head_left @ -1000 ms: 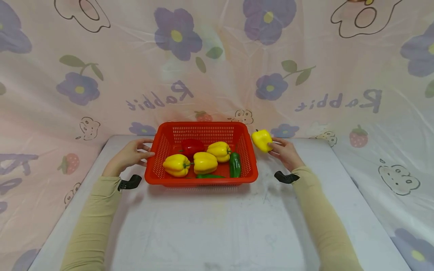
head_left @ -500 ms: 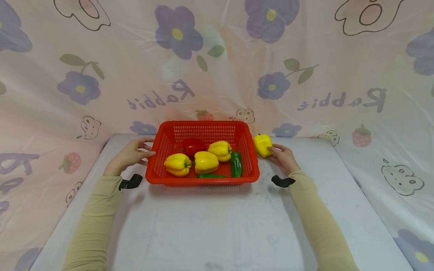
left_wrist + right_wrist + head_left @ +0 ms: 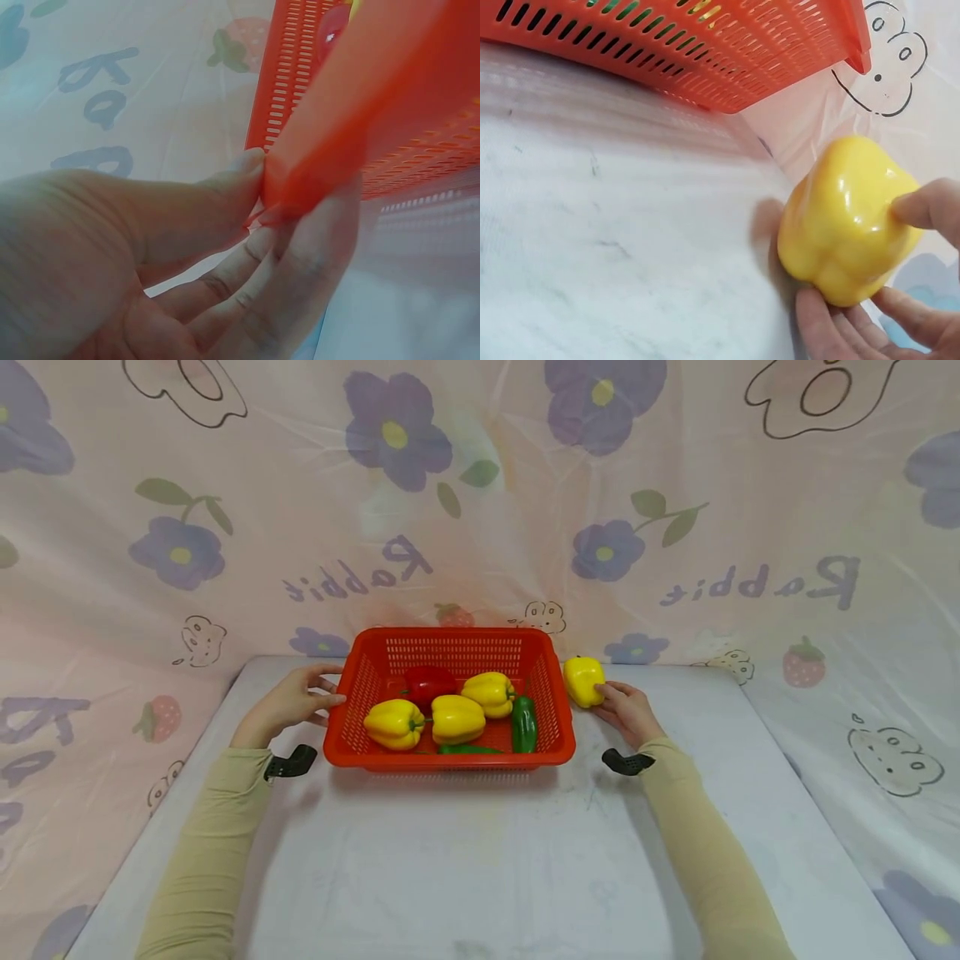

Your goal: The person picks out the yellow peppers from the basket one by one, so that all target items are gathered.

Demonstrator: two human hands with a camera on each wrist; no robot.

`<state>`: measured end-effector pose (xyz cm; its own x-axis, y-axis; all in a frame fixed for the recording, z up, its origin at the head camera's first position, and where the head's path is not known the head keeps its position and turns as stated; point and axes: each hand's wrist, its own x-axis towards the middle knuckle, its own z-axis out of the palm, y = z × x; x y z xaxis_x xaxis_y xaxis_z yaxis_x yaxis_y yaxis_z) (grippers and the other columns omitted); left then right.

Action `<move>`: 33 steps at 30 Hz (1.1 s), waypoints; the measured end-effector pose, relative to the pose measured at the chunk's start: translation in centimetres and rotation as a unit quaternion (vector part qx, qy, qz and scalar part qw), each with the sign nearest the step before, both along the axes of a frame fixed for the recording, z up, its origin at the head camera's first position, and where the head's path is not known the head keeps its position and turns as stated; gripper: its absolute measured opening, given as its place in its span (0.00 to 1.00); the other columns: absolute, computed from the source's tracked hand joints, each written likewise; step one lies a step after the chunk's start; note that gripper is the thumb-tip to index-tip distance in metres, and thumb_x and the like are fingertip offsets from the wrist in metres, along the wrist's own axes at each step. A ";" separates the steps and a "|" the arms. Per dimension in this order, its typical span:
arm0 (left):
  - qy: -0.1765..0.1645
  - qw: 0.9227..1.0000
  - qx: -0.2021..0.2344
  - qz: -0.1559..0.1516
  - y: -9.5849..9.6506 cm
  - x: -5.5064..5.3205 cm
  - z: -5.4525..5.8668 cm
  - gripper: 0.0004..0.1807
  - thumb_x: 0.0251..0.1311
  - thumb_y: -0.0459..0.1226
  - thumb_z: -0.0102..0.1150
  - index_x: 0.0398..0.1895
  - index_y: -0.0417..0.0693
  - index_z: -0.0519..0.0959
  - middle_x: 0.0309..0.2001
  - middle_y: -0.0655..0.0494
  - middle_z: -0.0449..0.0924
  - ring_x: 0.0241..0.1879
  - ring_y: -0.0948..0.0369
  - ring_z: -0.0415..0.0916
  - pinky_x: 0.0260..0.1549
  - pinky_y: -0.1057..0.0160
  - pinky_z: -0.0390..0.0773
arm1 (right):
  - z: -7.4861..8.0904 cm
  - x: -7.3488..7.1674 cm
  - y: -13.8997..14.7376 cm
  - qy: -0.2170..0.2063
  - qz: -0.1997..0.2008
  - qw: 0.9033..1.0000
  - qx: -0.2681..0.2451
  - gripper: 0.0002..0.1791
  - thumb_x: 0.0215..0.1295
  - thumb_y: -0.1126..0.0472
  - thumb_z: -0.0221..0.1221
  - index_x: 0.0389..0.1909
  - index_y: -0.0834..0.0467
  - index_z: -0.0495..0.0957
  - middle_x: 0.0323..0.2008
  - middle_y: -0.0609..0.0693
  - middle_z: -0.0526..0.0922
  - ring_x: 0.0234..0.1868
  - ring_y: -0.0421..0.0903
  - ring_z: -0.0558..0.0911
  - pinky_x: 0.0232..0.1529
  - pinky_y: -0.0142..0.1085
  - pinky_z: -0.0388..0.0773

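A red plastic basket [image 3: 448,760] sits at the back of the table. My left hand [image 3: 288,703] grips its left rim, thumb over the edge and fingers underneath, as the left wrist view shows. To the right of the basket, my right hand [image 3: 628,710] holds a yellow bell pepper [image 3: 847,217] between thumb and fingers. The held pepper is low, close to the tabletop; whether it touches is hard to tell. Inside the basket lie a red bell pepper [image 3: 429,685], several yellow bell peppers [image 3: 457,720] and long green peppers [image 3: 524,725].
The white table [image 3: 465,860] stretches in front of the basket toward the person. Behind it hangs a pale curtain [image 3: 495,527] printed with flowers and rabbits, meeting the table's back edge. Black camera mounts [image 3: 291,763] stick out from both wrists.
The right hand has lowered the yellow bell pepper beside the basket, and the pepper has turned more upright. My left hand stays on the rim, and the basket looks unmoved.
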<state>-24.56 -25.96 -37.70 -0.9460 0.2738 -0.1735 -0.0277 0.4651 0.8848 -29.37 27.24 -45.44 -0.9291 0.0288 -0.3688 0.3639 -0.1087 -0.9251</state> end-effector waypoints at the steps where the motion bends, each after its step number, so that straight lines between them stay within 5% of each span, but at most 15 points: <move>1: 0.001 1.000 0.000 -0.001 0.0 0.0 0.0 0.34 0.65 0.30 0.57 0.70 0.33 0.55 0.49 0.32 0.66 0.34 0.53 0.78 0.31 0.54 0.83 | 0.1 0.0 0.0 0.000 0.002 1.000 0.005 0.37 0.71 0.57 0.53 0.73 0.66 0.47 0.70 0.63 0.54 0.64 0.55 0.66 0.62 0.41 0.67; 11: 0.002 1.000 0.000 0.002 0.0 0.1 0.0 0.34 0.65 0.31 0.57 0.70 0.33 0.55 0.50 0.32 0.66 0.34 0.53 0.79 0.31 0.54 0.83 | 0.3 0.2 0.6 -0.003 0.054 0.995 0.085 0.39 0.70 0.53 0.55 0.72 0.68 0.49 0.69 0.64 0.56 0.62 0.55 0.66 0.64 0.41 0.64; 33: 0.001 1.000 0.004 -0.001 -1.0 -0.6 -0.5 0.34 0.65 0.34 0.57 0.72 0.40 0.56 0.53 0.34 0.66 0.37 0.51 0.78 0.35 0.55 0.83 | 0.6 0.6 1.5 0.003 0.119 0.989 0.092 0.38 0.70 0.53 0.55 0.70 0.72 0.53 0.67 0.65 0.58 0.63 0.58 0.66 0.64 0.42 0.64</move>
<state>-25.13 -27.00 -38.22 -0.9458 0.2772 -0.1693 -0.0245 0.4589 0.8882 -28.75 28.73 -44.84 -0.9198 -0.1246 -0.3721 0.3533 0.1500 -0.9234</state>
